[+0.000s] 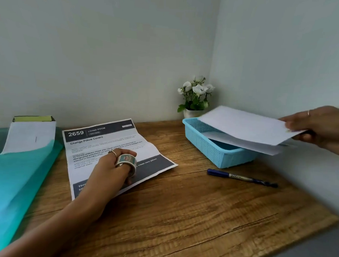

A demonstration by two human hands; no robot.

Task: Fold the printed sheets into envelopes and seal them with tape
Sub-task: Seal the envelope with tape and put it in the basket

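Observation:
A printed sheet headed "2659 Living Room" lies unfolded, with creases, on the wooden table. My left hand rests on it, fingers curled, with a roll of patterned tape worn around one finger. My right hand pinches the edge of a white envelope and holds it just above the blue plastic basket at the right. Another white envelope lies in the basket under it.
A blue marker lies in front of the basket. A potted white flower stands in the corner behind it. At the left are a teal plastic folder, a white paper and a yellow-topped box.

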